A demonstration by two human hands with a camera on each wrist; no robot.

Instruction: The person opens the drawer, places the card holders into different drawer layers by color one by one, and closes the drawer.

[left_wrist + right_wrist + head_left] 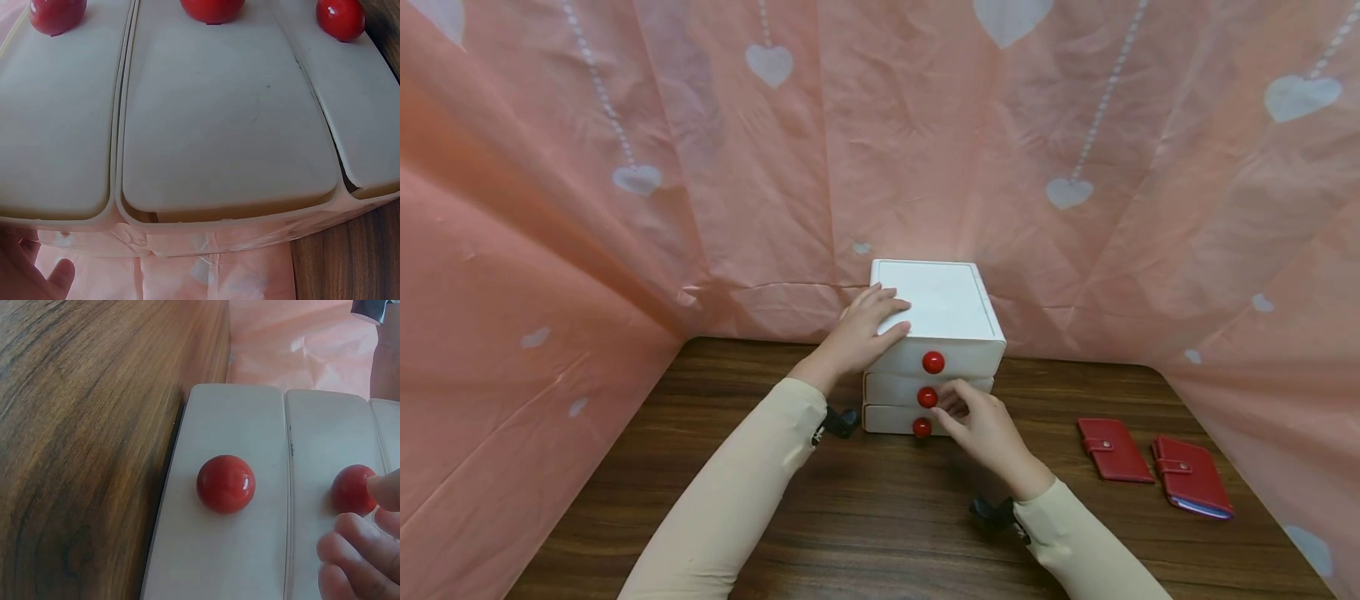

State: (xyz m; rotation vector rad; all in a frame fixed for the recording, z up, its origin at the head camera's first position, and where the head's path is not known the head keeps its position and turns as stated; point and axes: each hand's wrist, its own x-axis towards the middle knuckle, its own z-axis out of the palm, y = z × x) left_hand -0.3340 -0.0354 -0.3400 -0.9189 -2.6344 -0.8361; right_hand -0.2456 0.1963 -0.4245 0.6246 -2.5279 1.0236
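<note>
A small white drawer cabinet point(936, 300) with three stacked drawers stands at the back of the table, its drawers pushed in. Each drawer front carries a round red knob, with the middle knob point(927, 397) between the top knob point(933, 362) and the bottom knob point(921, 427). My left hand point(861, 333) rests on the cabinet's top left edge, fingers spread over the top. At the right side of the middle knob, my right hand point(988, 429) has its bent thumb and fingers; a fingertip point(386, 487) overlaps the knob's edge in the right wrist view.
Two red snap-strap wallets lie to the right on the dark wooden table point(880, 517): a left wallet point(1114, 450) and a right wallet point(1192, 477). A pink curtain point(910, 167) with white hearts hangs behind the cabinet and along the sides.
</note>
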